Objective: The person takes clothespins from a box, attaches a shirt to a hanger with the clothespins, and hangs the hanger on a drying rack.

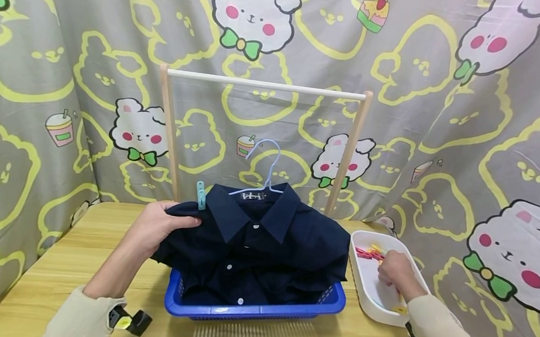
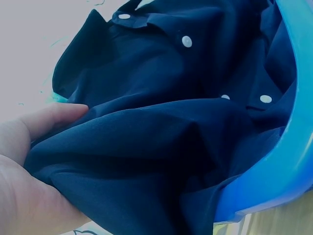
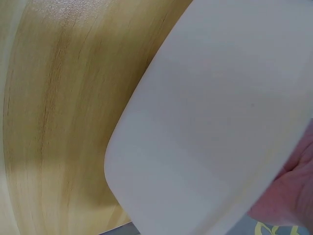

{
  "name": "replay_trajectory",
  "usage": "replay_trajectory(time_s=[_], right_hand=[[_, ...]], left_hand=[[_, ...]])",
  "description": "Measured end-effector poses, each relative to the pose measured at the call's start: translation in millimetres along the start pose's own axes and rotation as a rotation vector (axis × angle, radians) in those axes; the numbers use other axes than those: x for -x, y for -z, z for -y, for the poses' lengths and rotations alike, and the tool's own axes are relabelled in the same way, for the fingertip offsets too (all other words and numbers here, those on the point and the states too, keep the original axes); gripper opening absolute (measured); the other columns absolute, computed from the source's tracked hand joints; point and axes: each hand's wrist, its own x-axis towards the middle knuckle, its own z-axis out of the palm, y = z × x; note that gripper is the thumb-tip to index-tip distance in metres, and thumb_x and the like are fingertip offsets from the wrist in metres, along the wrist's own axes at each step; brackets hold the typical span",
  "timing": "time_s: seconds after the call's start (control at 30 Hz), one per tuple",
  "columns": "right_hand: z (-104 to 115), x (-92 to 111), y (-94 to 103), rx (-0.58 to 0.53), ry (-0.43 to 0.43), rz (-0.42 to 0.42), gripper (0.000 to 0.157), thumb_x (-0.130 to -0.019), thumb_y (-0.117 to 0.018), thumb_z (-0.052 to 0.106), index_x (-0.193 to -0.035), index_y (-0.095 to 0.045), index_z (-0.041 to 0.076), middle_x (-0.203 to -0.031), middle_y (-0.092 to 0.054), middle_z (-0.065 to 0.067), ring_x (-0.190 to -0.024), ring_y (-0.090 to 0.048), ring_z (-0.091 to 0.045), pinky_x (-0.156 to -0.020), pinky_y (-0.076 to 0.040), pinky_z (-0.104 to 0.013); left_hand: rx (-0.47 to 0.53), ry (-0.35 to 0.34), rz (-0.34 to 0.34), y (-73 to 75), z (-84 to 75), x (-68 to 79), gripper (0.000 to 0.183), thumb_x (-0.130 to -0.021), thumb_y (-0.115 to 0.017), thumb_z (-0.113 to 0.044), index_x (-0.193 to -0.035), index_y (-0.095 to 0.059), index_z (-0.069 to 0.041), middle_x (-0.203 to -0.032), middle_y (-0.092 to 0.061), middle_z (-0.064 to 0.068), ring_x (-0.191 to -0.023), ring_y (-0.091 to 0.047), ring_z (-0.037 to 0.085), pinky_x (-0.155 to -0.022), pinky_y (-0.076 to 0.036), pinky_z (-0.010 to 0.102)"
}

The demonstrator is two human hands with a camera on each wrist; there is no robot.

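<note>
- Fetching a clip seems to be the step in hand: the right hand (image 1: 395,268) dips into the white tray (image 1: 383,316) at the side, its fingers bent downward; whether they pinch anything I cannot tell.
- Meanwhile the left hand (image 1: 158,226) pinches the dark shirt (image 1: 272,266) at the shoulder, thumb in front and fingers behind the cloth.
- The shirt sits in and over the blue basket (image 1: 258,313) on the surface (image 1: 143,291), a hanger (image 1: 269,181) rising through its collar; one teal clip (image 1: 201,196) stands upright on the shoulder beside the collar.
- Next, I judge, calls for securing a single clip from the pink and yellow pieces (image 1: 364,253) while the shoulder is kept steady.
- Navy cloth, smooth and matte, falling in soft folds; stiff pointed collar, round pale buttons.
- Thin, pale-blue hanger with a curved hook.
- Glossy basket with pierced walls; smooth, round-cornered tray; light, streaky wood grain beneath.
- Behind, a rack (image 1: 267,85) pairs wooden uprights with a slim white bar.
</note>
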Motion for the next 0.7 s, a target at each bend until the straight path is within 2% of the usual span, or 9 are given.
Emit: replay_trajectory(time_s=[0.27,0.53,0.7], right_hand=[[-1.1,0.8,-1.2,0.038,0.051,-0.021,0.009,-0.071,-0.054,-0.001,-0.063,-0.052,0.002,-0.053,-0.054,-0.006,-0.046,-0.054,-0.018,-0.043,-0.042,-0.024],[3.9,0.1,-0.8,0.015,-0.032,0.039,0.009,-0.078,-0.059,0.001,-0.075,-0.054,-0.005,-0.061,-0.055,-0.012,-0.052,-0.059,-0.021,-0.044,-0.045,-0.025],[2.8,0.6,-1.2,0.017,-0.015,0.036,0.010,-0.078,-0.059,0.002,-0.072,-0.054,-0.004,-0.060,-0.055,-0.011,-0.051,-0.059,-0.020,-0.044,-0.046,-0.025]], left_hand=[[0.000,0.008,-0.005,0.3,0.3,-0.4,0.035,-0.072,-0.083,-0.024,-0.093,-0.070,0.000,-0.081,-0.068,0.002,-0.076,-0.061,0.022,-0.071,-0.050,0.034],[-0.004,0.012,-0.004,0.4,1.4,-0.8,0.033,-0.072,-0.084,-0.024,-0.089,-0.070,-0.001,-0.079,-0.067,0.002,-0.076,-0.061,0.023,-0.070,-0.049,0.035],[0.008,0.011,-0.003,-0.2,1.8,-1.6,0.032,-0.071,-0.084,-0.024,-0.089,-0.070,-0.001,-0.078,-0.067,0.002,-0.075,-0.061,0.023,-0.069,-0.050,0.035]])
